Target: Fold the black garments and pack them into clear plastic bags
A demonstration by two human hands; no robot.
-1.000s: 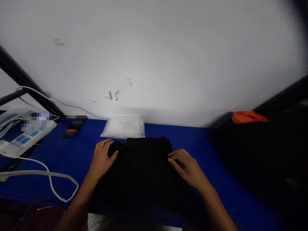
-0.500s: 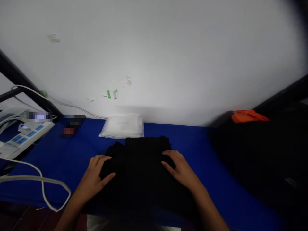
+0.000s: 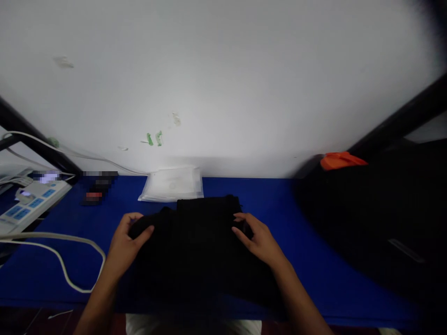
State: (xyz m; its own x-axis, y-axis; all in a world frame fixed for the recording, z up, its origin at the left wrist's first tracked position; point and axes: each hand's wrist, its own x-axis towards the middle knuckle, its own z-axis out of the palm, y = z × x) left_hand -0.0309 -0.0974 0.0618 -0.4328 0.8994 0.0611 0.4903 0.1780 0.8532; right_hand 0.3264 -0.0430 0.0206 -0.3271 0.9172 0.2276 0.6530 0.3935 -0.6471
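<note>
A black folded garment (image 3: 206, 251) lies on the blue table surface (image 3: 310, 279) in front of me. It is too dark to tell what kind of garment it is. My left hand (image 3: 127, 239) grips its left edge, with a bunched fold of cloth between thumb and fingers. On the opposite side, my right hand (image 3: 258, 237) curls round the right edge, thumb and fingertips on the cloth. The garment's upper part has a straight, flat edge.
Behind the garment lies a white plastic packet (image 3: 172, 184). To the left are a power strip (image 3: 35, 202), looping white cables (image 3: 80, 239) and a blurred-out dark object (image 3: 99, 188). A large black bag-like thing (image 3: 377, 209) with an orange piece (image 3: 342, 160) stands right. A wall (image 3: 244, 83) rises behind.
My left hand has moved a little outward and closed on the garment's left edge, pulling the cloth left. My right hand has curled round the right edge. The view has shifted slightly.
</note>
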